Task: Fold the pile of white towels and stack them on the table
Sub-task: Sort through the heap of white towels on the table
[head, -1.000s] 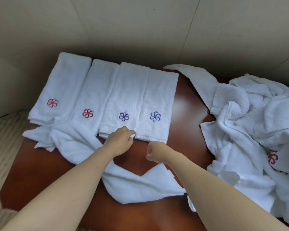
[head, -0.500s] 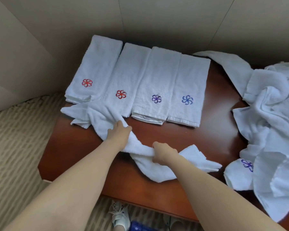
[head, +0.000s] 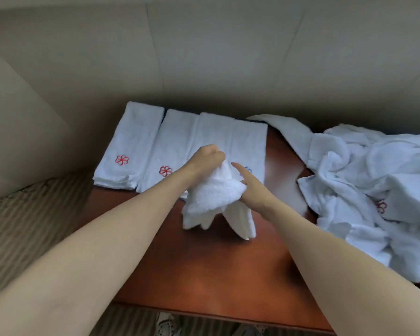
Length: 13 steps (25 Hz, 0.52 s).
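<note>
The bunched towel (head: 214, 195), lifted just above the table (head: 204, 275), should be worked along to its corners and spread before folding; it is gripped at its top by the left hand (head: 204, 161) and pinched by the right hand (head: 249, 187), forefinger extended; it is white, plush, hanging crumpled between both hands.
</note>
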### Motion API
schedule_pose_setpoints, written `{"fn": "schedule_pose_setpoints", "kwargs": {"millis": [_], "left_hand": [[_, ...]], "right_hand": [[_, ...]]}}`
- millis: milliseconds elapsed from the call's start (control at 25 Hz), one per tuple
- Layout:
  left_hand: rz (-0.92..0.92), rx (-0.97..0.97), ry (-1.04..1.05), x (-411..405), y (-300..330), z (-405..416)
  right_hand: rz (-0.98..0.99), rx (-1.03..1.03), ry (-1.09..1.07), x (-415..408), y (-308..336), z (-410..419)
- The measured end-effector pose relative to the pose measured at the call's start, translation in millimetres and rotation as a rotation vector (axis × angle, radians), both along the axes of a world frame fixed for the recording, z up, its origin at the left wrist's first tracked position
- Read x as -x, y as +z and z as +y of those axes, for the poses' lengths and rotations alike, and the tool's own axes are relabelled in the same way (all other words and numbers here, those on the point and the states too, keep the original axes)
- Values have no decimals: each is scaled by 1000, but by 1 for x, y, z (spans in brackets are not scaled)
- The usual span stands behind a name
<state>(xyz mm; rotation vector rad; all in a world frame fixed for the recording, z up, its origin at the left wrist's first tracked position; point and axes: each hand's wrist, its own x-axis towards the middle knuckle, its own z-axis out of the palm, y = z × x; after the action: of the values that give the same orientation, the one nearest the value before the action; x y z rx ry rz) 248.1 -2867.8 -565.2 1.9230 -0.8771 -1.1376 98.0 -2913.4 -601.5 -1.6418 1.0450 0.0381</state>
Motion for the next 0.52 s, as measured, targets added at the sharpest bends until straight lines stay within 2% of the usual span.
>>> {"fn": "schedule_pose_setpoints", "kwargs": {"millis": [120,200,320,400,480,520], "left_hand": [[44,109,-159,47,45,-47],[87,172,-201,87,70,-78],[183,319,-197,146,99,-122],[201,413,-225,190,112,-154],[67,481,-290,222,106,-179],[-56,485,-336,233,94,-188]], "right_hand": [[-35,-46,-193,46,43,-33],[9,22,-343,84,68,-60],[282,387,-480,142,93,-108],[255,638,-676,193,105,-138],[187,801,-788,236,103,-151],[203,827,-767,252,97,-152]]}}
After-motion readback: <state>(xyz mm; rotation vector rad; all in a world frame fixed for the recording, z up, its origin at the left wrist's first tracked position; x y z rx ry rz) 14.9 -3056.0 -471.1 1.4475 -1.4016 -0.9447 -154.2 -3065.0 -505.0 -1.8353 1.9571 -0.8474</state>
